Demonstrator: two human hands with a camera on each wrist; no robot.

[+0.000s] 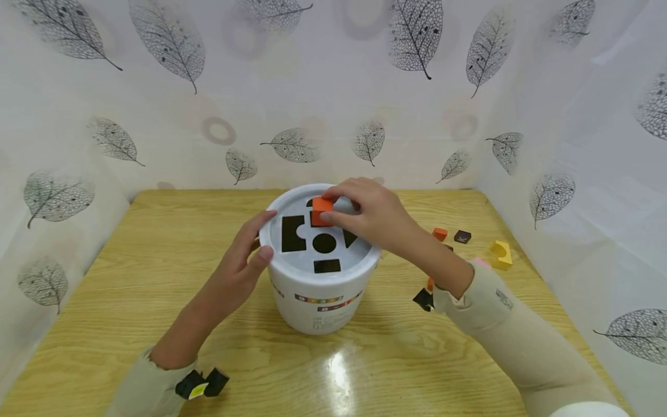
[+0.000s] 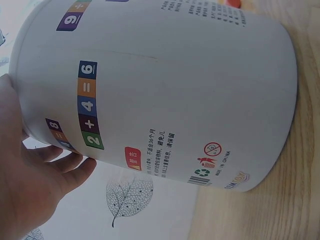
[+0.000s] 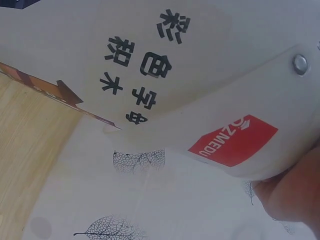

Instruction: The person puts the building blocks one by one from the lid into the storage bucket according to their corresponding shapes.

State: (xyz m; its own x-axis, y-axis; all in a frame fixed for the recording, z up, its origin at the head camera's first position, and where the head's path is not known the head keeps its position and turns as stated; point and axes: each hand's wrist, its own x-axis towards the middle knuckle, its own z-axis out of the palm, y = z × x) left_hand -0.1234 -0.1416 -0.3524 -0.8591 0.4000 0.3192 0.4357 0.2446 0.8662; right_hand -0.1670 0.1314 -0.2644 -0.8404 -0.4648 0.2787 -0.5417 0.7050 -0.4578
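Note:
A white bucket stands upright on the wooden table. Its pale lid has several dark shaped holes. My right hand reaches over the lid from the right, pinching an orange-red block between thumb and fingers. That block is right at a hole near the lid's middle and covers part of it. On the bucket's left side, my left hand rests with thumb and fingers spread against the rim. The left wrist view shows that hand's fingers extended along the printed wall.
Loose blocks lie right of the bucket: an orange block, a dark block and a yellow block with a round notch. My right forearm partly hides others. A leaf-patterned white covering rises behind the wooden table.

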